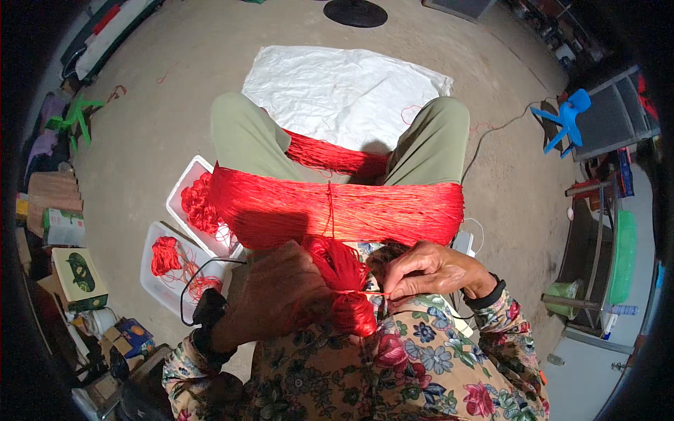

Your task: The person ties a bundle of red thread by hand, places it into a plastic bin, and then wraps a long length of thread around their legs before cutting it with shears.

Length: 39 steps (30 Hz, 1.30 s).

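A wide skein of red cord (393,210) is stretched around both my knees, and a red strand crosses it near the middle. At my lap, a gathered bundle of red cord (333,261) ends in a rounded knob (353,316) toward my body. My left hand (284,284) is closed at the bundle's left side, its fingertips mostly hidden. From the narrow neck above the knob, a thin red strand (372,292) runs taut to the right. My right hand (428,270) pinches that strand's end between thumb and finger.
Two white plastic tubs (151,277) with loose red cord stand at my left. A white sheet (330,77) lies on the floor beyond my knees. A blue stool (572,116) stands far right, a green one (74,116) far left. Boxes (81,277) crowd the left edge.
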Motion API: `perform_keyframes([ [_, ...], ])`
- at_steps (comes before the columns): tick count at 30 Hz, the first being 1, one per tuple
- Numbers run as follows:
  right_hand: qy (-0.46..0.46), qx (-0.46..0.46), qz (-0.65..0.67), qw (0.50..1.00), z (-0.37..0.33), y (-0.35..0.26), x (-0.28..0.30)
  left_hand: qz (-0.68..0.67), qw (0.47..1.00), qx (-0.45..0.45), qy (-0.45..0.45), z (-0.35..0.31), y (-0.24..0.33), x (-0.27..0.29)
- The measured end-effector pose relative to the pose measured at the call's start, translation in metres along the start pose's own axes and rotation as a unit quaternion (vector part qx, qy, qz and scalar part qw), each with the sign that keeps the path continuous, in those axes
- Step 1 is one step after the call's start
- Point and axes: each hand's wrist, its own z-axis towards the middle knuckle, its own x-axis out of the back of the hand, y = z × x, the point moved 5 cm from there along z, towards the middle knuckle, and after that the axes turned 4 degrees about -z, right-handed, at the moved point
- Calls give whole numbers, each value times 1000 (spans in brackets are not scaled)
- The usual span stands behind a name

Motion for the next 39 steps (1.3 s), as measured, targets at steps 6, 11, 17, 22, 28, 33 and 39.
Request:
perform_keyframes([
  [6, 10, -30, -12, 999, -2, -3, -2, -273, 954, -59, 112, 27, 0, 9],
  [11, 1, -9, 15, 1000, -6, 3, -3, -407, 911, 18, 73, 29, -6, -8],
  [17, -2, -20, 22, 1000, -6, 8, -1, -541, 816, 194, 66, 34, -14, -21],
  [22, 2, 5, 13, 1000, -5, 5, 1, -599, 765, 192, 136, 34, -19, -28],
  [28, 42, -61, 56, 996, -13, 8, 0, -307, 945, 98, 44, 31, -25, -24],
  [33, 119, 4, -104, 987, -10, -17, 23, -288, 948, 125, -46, 24, -14, -31],
  [39, 144, 46, -159, 976, 15, -54, 27, -617, 732, 285, -45, 17, -8, -58],
])
